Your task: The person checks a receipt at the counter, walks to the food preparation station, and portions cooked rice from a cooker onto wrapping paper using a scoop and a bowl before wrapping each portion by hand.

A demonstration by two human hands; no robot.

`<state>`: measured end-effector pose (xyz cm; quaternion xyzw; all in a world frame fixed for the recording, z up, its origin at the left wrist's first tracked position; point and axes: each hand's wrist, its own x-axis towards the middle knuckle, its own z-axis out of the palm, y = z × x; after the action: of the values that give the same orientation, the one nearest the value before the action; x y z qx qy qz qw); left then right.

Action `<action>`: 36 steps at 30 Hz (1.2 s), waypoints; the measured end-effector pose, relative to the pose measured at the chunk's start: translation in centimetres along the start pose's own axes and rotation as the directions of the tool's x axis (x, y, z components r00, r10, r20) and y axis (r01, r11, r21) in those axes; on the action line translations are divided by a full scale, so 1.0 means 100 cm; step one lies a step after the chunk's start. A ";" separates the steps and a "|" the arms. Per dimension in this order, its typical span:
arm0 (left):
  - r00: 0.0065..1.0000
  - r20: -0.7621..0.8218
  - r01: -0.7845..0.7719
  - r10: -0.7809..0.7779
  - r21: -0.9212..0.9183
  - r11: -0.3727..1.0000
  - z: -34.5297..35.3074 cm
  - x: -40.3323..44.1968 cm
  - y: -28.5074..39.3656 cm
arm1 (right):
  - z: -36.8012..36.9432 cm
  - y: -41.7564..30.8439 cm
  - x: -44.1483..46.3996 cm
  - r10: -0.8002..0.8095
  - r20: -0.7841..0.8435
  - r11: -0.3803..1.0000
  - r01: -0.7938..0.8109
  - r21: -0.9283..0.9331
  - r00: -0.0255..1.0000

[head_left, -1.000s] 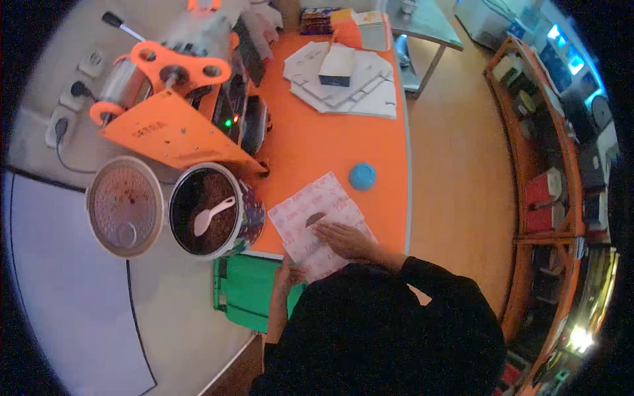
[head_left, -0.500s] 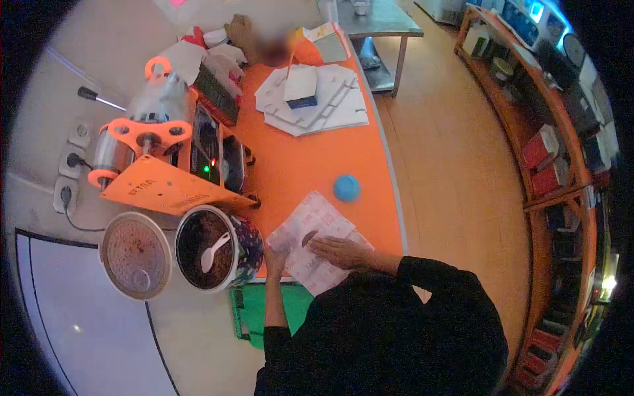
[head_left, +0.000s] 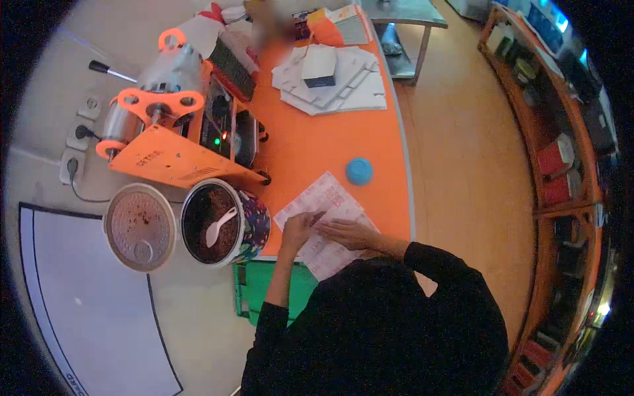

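Patterned pink-and-white paper lies at the near end of the orange table. My left hand is over the paper's left part, its fingers curled together at a small dark brown piece whose kind is unclear. Flat over the paper from the right, my right hand has its fingers stretched out, their tips close to the brown piece. Beyond the paper sits a small round blue thing. To the left stands an open tub of brown, crumbly stuff with a white spoon in it.
An orange-framed machine with lit lamps stands behind the tub. The tub's round lid is at far left. White cardboard sheets and a small box lie farther back. Below the table's near edge is a green bin. Shelves line the right.
My left hand has moved from the paper's left edge inward to the brown piece. My right hand stays flat over the paper. The camera view has shifted slightly.
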<state>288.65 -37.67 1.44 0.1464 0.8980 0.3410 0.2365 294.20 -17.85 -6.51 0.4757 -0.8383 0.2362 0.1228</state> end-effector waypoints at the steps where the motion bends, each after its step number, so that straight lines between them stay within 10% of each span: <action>1: 1.000 -0.011 0.012 -0.012 -0.008 1.000 0.008 -0.002 -0.005 | 0.001 0.001 0.000 0.010 0.008 1.000 -0.010 -0.005 1.000; 6: 0.795 -0.490 -0.328 0.358 0.149 0.933 0.061 -0.020 -0.028 | 0.010 0.005 -0.003 -0.038 -0.067 0.999 0.038 0.007 0.997; 11: 0.871 -0.445 -0.224 0.210 0.022 0.974 0.081 -0.037 -0.022 | 0.016 0.010 -0.010 -0.067 -0.049 0.998 0.067 -0.005 0.997; 22: 0.784 -0.358 -0.288 0.506 0.513 0.809 0.116 -0.053 -0.045 | 0.000 0.020 -0.011 0.042 -0.156 0.992 -0.059 -0.110 0.987; 25: 0.727 -0.644 -0.081 0.239 0.265 0.961 0.124 -0.055 -0.055 | 0.003 0.028 -0.015 0.103 -0.106 0.994 -0.099 0.050 0.989; 32: 0.785 -0.579 -0.077 0.220 0.262 0.962 0.105 -0.052 -0.069 | -0.006 0.038 -0.003 0.291 0.034 0.951 -0.293 0.103 0.956; 35: 0.787 -0.599 -0.097 0.147 0.116 0.989 0.091 -0.050 -0.052 | -0.017 0.033 0.020 0.577 0.220 0.787 -0.607 0.108 0.787; 36: 0.816 -0.573 -0.035 -0.077 -0.182 0.983 0.079 -0.053 -0.033 | -0.016 0.035 0.024 0.577 0.221 0.787 -0.607 0.108 0.787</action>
<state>297.00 -38.01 -4.29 0.0040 0.8935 0.4481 -0.0304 289.93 -17.34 -5.09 0.2156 -0.9290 0.2915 -0.0739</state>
